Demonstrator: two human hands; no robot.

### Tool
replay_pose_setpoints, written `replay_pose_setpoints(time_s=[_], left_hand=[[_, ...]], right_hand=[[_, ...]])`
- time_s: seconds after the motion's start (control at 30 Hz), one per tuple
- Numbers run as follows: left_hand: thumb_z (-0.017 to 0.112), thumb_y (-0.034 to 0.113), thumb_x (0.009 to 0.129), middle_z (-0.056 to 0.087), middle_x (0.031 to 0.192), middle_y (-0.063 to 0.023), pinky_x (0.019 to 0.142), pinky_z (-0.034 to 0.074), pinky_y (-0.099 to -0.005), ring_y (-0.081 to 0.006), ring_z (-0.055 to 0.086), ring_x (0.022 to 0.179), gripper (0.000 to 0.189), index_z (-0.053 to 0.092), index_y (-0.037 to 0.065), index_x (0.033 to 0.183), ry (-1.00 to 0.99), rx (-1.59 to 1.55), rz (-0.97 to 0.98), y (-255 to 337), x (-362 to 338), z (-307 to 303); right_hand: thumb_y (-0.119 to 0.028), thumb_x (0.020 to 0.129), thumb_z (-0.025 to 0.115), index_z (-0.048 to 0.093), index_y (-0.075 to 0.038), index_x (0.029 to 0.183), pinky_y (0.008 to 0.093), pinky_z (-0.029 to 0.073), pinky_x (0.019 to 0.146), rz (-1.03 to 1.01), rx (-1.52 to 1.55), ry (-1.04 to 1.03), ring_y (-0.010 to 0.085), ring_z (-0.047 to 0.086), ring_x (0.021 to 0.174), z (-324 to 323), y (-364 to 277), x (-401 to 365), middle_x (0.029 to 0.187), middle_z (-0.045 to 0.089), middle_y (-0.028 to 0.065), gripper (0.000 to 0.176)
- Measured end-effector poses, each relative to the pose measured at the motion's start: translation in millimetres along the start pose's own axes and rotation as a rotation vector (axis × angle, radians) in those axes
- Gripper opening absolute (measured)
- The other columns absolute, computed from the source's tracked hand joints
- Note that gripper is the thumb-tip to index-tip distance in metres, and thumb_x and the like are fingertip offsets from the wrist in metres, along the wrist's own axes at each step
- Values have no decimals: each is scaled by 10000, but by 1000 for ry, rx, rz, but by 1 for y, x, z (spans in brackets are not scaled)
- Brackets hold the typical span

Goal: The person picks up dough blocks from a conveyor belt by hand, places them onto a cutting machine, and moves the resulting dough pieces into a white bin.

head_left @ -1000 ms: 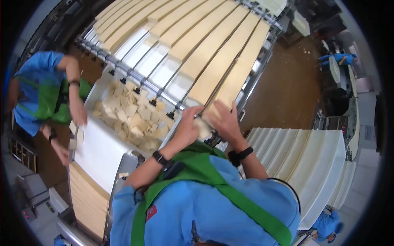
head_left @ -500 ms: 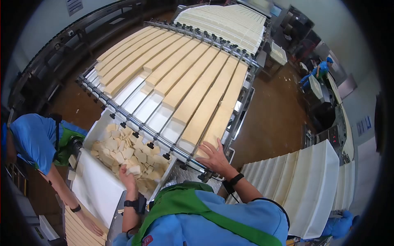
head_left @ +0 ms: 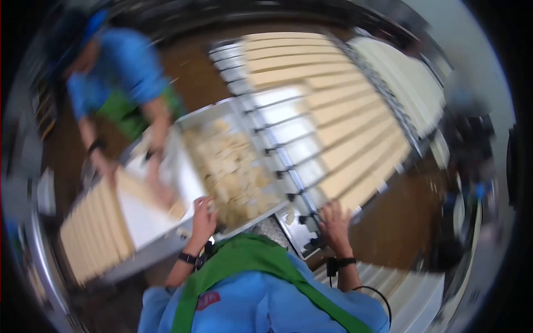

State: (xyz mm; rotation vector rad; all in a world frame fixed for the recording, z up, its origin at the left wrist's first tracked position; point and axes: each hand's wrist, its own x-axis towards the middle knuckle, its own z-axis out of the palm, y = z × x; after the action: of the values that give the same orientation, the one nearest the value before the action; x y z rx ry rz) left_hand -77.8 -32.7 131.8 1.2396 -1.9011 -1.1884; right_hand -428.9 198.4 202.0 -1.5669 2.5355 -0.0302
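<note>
Long pale slabs (head_left: 355, 111) lie side by side on a conveyor with a metal rail at its near end. My right hand (head_left: 335, 223) rests at the lower end of the nearest slab, fingers spread. By the near left corner of a white bin (head_left: 191, 166) is my left hand (head_left: 204, 216), its fingers curled; blur hides what they may hold. Thin pale pieces (head_left: 233, 172) fill the bin. At the left, a co-worker's two hands (head_left: 161, 194) touch a slab on a white surface, beside a row of similar slabs (head_left: 95, 236).
The co-worker (head_left: 125, 72) in blue with a green apron stands left of the bin. White trays (head_left: 411, 294) are stacked at the lower right. Another white-covered surface (head_left: 402, 83) lies beyond the conveyor. Brown floor shows at the right.
The view has swung left, so the conveyor appears turned and farther right. The co-worker now leans in with both hands visible at the slabs. My right hand stays by the near slab's end.
</note>
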Motion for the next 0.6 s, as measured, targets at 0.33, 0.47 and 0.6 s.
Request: replay_pose_setpoints(time_s=[0.33, 0.47, 0.6], left_hand=[[666, 200, 882, 438, 1265, -242, 1021, 359, -488, -406, 420, 1206, 527, 457, 10, 1327, 1332, 464, -763, -133, -113, -127], [755, 271, 822, 358, 1299, -269, 1032, 362, -495, -445, 412, 1199, 709, 408, -10, 1373, 1318, 308, -859, -174, -143, -172], [810, 218, 759, 353, 1278, -271, 989, 426, -477, -459, 459, 1157, 778, 401, -25, 1376, 1169, 268, -765, -187, -134, -196]], right_hand=[[-101, 874, 605, 482, -16, 1397, 512, 305, 1078, -812, 374, 226, 400, 456, 1237, 23, -264, 134, 1323, 520, 224, 544], [-111, 881, 635, 560, -3, 1299, 470, 360, 1041, -1229, 559, -41, 381, 490, 1173, 58, -444, 171, 1231, 559, 199, 438], [-143, 880, 653, 569, 5, 1269, 481, 394, 1007, -1435, 553, -83, 384, 506, 1125, 121, -597, 213, 1175, 566, 199, 425]])
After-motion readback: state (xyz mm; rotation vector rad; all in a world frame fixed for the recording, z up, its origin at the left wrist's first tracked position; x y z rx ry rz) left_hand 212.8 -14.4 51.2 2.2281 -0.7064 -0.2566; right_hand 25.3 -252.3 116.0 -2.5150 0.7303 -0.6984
